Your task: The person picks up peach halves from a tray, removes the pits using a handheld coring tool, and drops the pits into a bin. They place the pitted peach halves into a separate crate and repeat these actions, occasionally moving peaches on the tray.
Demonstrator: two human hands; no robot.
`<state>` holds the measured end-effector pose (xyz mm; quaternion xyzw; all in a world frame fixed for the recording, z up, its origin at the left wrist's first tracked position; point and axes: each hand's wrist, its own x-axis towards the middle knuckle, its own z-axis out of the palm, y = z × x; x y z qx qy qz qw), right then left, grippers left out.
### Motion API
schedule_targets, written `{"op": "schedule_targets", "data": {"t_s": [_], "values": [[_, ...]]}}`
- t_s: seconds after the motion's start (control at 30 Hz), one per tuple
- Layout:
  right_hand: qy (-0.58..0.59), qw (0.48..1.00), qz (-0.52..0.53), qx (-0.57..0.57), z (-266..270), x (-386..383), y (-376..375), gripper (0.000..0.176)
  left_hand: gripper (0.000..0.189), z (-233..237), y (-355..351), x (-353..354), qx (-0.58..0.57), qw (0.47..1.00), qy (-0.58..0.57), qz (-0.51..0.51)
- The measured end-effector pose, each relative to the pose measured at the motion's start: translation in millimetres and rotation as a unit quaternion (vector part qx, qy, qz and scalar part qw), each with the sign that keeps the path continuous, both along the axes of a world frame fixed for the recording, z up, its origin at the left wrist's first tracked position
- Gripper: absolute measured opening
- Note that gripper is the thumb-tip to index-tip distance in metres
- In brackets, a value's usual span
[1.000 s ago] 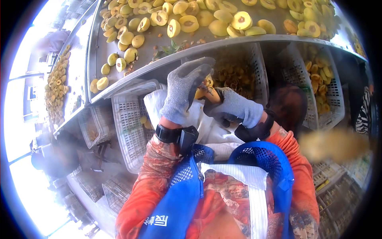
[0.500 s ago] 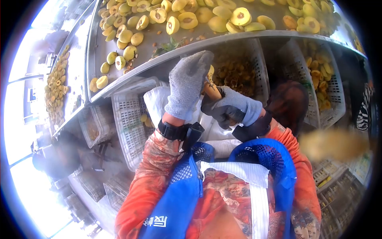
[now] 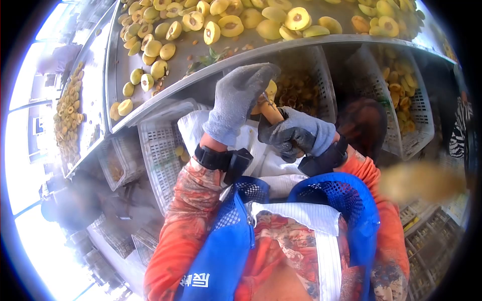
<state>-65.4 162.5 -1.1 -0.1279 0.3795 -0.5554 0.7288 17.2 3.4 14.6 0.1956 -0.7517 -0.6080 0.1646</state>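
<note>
My left hand (image 3: 233, 100), in a grey work glove, is closed around a yellow peach piece (image 3: 271, 89), of which only a part shows past the fingers. In my right hand (image 3: 301, 133), gloved in grey with a dark palm, is a tool with a wooden handle (image 3: 271, 115). Its metal end meets the peach at my left fingers; the exact shape of the tip is hidden. Both hands are close together over my lap, just below the metal table edge (image 3: 201, 74).
Halved yellow peaches (image 3: 231, 26) lie on the metal table ahead, some with pits. Beneath it stand a white crate (image 3: 159, 155), a crate with dark fruit scraps (image 3: 301, 93) and another crate with peach pieces (image 3: 401, 98). A blurred yellowish blot (image 3: 422, 183) covers the right side.
The view has shifted slightly. My hands stay together at the peach, the right hand and tool handle turned a little, and more of the yellow flesh shows.
</note>
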Motion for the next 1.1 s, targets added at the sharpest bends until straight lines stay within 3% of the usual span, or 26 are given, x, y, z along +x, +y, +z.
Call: {"op": "schedule_targets", "data": {"t_s": [0.2, 0.3, 0.33, 0.43, 0.47, 0.57, 0.6, 0.7, 0.83, 0.87, 0.97, 1.07, 1.1], "values": [[-0.033, 0.999, 0.015, 0.022, -0.1, -0.8, -1.3, 0.021, 0.022, -14.4, 4.7, -6.2, 0.052, 0.996, 0.062, 0.042], [0.005, 0.999, 0.018, 0.038, -4.4, -1.7, 2.0, 0.018, 0.022, -24.2, 3.7, -1.7, 0.069, 0.997, -0.016, 0.008], [-0.006, 0.999, 0.016, 0.032, -3.1, -1.1, 1.6, 0.017, 0.023, -24.6, 3.9, -4.0, -0.017, 1.000, 0.003, 0.009], [-0.034, 0.999, 0.011, 0.007, 7.1, 2.1, -6.8, 0.016, 0.024, -4.0, 21.8, -10.8, 0.053, 0.984, 0.091, 0.145], [0.011, 0.999, 0.009, -0.031, 10.4, 1.9, -7.4, 0.017, 0.028, -10.7, 18.4, -9.0, 0.135, 0.975, 0.083, 0.157], [0.020, 1.000, 0.008, 0.002, 8.8, 3.7, -4.9, 0.016, 0.027, 1.7, 11.6, -1.2, 0.203, 0.972, 0.039, 0.108], [-0.046, 0.999, 0.017, -0.004, 10.0, 2.6, -5.2, 0.015, 0.025, -0.8, 9.8, 0.9, 0.239, 0.963, 0.045, 0.118], [-0.115, 0.993, 0.013, -0.023, 2.4, 9.0, -14.9, 0.015, 0.036, 8.3, 8.7, 2.3, -0.021, 0.992, 0.062, 0.110], [-0.113, 0.990, -0.026, -0.085, -14.6, 26.2, -32.8, 0.014, 0.036, 16.6, 2.1, 7.8, 0.150, 0.976, 0.061, 0.146], [-0.142, 0.986, -0.025, -0.087, -14.2, 27.9, -33.2, 0.014, 0.037, 15.6, -3.8, 12.9, 0.116, 0.984, 0.002, 0.134], [-0.119, 0.986, 0.004, -0.120, -31.7, 26.4, -42.6, 0.016, 0.038, 10.6, -13.7, 12.6, 0.128, 0.981, 0.039, 0.142], [0.004, 0.980, 0.005, -0.199, -9.9, 8.4, -45.3, 0.022, 0.039, -22.8, -52.7, 34.4, 0.126, 0.963, 0.096, 0.217], [0.019, 0.982, -0.017, -0.188, -2.6, -1.5, -38.0, 0.025, 0.036, -14.2, -65.6, 46.4, 0.131, 0.957, 0.080, 0.246]]}}
